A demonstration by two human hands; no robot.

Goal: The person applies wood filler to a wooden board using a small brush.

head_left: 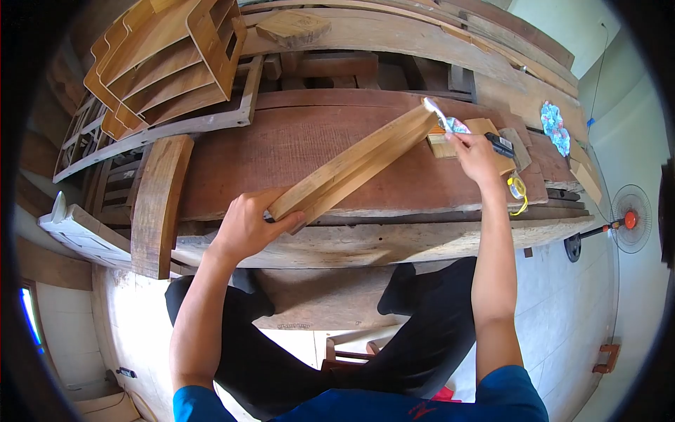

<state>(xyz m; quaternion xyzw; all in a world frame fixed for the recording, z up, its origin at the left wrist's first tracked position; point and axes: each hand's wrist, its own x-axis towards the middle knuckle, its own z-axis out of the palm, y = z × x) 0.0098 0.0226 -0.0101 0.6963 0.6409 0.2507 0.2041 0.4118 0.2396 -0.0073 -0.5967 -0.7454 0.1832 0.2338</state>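
My left hand (249, 221) grips the near end of a long wooden piece (358, 158), which slants up and to the right over the reddish-brown bench top (239, 155). At the piece's far end, my right hand (472, 151) holds a white-headed brush (434, 111), its head touching or very close to the wood. A patterned cloth (458, 126) lies just behind my right fingers. Beside that hand are a black object (500, 145) on wooden blocks and a yellow tape measure (517, 186).
A tiered wooden rack (165, 63) stands at the back left, near a thick upright board (160, 204). Stacked planks (394, 35) run along the back. A blue patterned cloth (555, 128) lies at the right, and a fan (630, 219) stands on the floor.
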